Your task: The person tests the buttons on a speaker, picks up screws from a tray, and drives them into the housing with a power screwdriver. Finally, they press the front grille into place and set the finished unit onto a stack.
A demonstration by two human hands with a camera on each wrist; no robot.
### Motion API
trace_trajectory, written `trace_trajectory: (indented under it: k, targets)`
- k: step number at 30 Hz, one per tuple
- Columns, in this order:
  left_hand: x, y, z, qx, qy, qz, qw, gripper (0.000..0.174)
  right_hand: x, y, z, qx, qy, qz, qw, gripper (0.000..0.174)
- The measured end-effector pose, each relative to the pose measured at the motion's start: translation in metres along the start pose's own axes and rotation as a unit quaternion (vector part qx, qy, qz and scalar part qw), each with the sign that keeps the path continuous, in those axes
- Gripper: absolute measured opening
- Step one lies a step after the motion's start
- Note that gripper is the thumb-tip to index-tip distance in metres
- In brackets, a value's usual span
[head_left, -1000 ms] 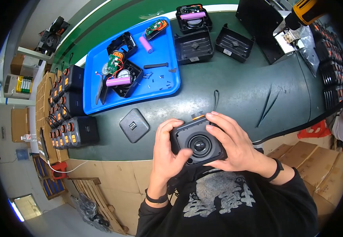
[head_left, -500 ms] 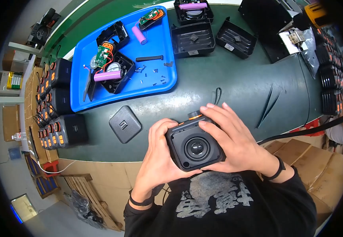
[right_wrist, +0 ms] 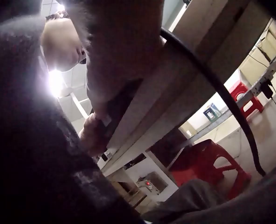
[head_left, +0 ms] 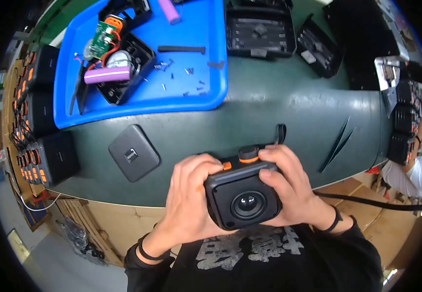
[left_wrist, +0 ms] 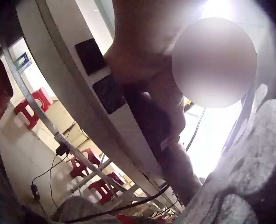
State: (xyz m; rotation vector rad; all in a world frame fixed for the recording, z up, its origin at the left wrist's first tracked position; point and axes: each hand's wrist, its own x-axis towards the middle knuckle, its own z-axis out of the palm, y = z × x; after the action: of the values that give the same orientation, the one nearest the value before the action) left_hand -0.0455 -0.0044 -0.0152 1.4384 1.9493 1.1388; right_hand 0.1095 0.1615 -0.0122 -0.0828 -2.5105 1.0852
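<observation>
A boxy black portable speaker point(head_left: 223, 197) is held between both hands over the near table edge, in the head view. Its round driver faces up toward the head camera, and an orange-ringed knob point(head_left: 249, 154) and an orange button are on the far side. My left hand point(head_left: 186, 199) grips the left side, fingers over the top edge. On the right, my right hand point(head_left: 296, 187) grips the other side, two fingertips near the knob. A dark square grille cover point(head_left: 134, 153) with a logo lies on the table to the left. Both wrist views are dim and show little of the speaker.
A blue tray point(head_left: 215, 100) holds an opened speaker, a pink battery, a green circuit board and loose screws. Black half-shells point(head_left: 259, 31) stand behind. Tweezers point(head_left: 337, 143) lie at right. Finished-looking speakers point(head_left: 55, 155) line the left edge. A black cable point(head_left: 376, 200) runs along the right.
The left thumb has moved from the speaker's front to its lower side. The speaker now tips so that its knob and top edge show more. The head view has moved closer to the table.
</observation>
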Motion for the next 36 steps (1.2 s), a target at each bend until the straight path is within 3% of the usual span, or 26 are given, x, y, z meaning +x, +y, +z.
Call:
trace_trajectory:
  k: [14, 20, 36]
  targets:
    - [0.002, 0.005, -0.004, 0.026, -0.022, -0.025, 0.999, 0.101, -0.006, 0.001, 0.002, -0.023, 0.017, 0.010, 1.000, 0.066]
    - [0.001, 0.000, 0.000, -0.001, -0.005, -0.015, 1.000, 0.088, -0.011, 0.004, 0.005, -0.022, 0.020, 0.025, 0.999, 0.058]
    - [0.006, 0.004, -0.002, -0.019, -0.029, -0.057, 0.998, 0.080, -0.013, 0.005, 0.008, -0.046, 0.056, 0.033, 0.997, 0.044]
